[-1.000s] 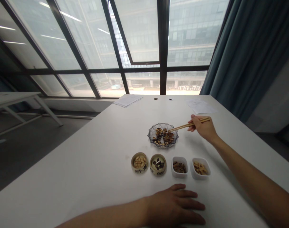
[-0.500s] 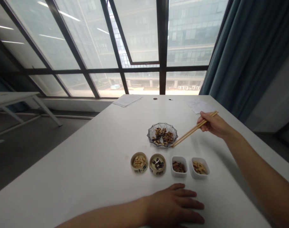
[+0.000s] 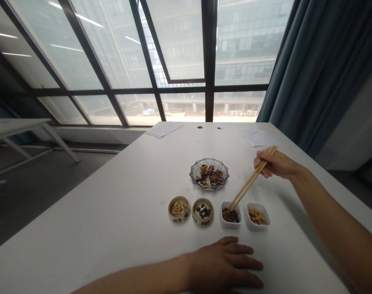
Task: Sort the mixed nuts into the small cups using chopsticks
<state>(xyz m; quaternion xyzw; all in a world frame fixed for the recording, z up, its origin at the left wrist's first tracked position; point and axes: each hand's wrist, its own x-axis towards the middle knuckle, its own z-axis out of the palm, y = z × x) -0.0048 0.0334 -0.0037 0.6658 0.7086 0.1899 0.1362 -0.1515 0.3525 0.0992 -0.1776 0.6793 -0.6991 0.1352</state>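
- Now, in the head view, the right hand (image 3: 274,164) is above the table (image 3: 112,228) and holds two wooden chopsticks (image 3: 246,187), tilted down toward 7 o'clock from the hand.
- Its fingers are curled close together around the upper part of the chopsticks, and they grip them firmly.
- The chopstick tips stand close together inside the white dish (image 3: 230,223), among the brown seeds (image 3: 230,215). I cannot tell if a seed is held between them.
- This white dish is the thing in hand at this moment. It stands in the row nearest the person, third from the left.
- For now the work is at this dish, and the tips are down in the seeds. The pictures do not settle what the next move calls for.
- The left hand (image 3: 222,263) lies flat on the table at about 6 o'clock from the dish. Its fingers are a little apart and hold nothing.
- At 3 o'clock from the dish is a second white dish (image 3: 257,228) with pale nuts.
- At 9 o'clock are two ceramic cups, one with peanuts (image 3: 179,209) and one with black seeds (image 3: 203,212).
- At 11 o'clock is a glass dish (image 3: 208,159) holding mixed seeds.
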